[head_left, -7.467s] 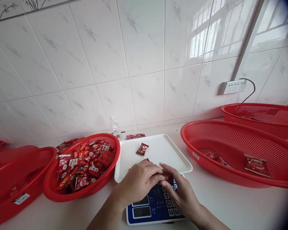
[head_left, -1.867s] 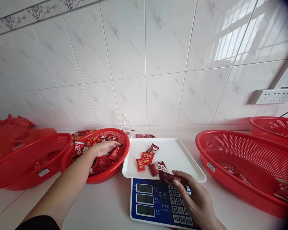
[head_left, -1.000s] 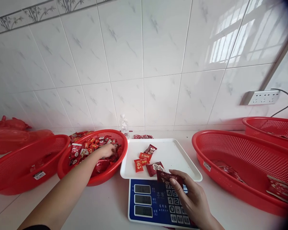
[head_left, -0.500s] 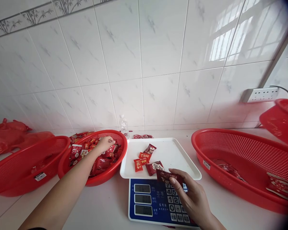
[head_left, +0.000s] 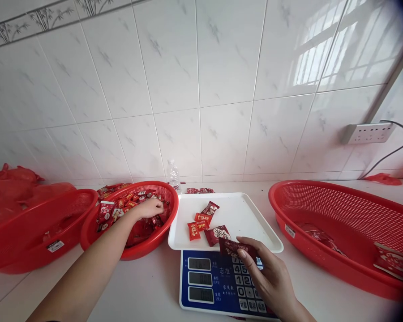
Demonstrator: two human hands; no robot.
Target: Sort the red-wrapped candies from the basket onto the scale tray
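Note:
My left hand [head_left: 150,208] reaches into a red plastic basket [head_left: 169,188] full of small red snack packets [head_left: 143,230]. Its fingers are curled down among the packets, and whatever they may hold is hidden. Over the keypad of a blue digital scale [head_left: 218,279], my right hand [head_left: 270,268] pinches a dark red snack packet [head_left: 235,248] between thumb and fingers. On the scale's white tray [head_left: 251,219] lie a dark red packet with a pale emblem [head_left: 218,235], another dark packet [head_left: 210,209] and several small bright red packets [head_left: 194,230].
At the right stands a large red basket [head_left: 298,190] with a few packets. Another red basket [head_left: 70,237] and red plastic bags [head_left: 13,188] are at the left. Near the tiled wall stand a clear bottle [head_left: 173,176] and a power strip [head_left: 369,133] with a black cable.
My left hand has shifted slightly lower within the basket, fingers now bent down. The red basket held up at the far right has left the view. My right hand stays put with its packet.

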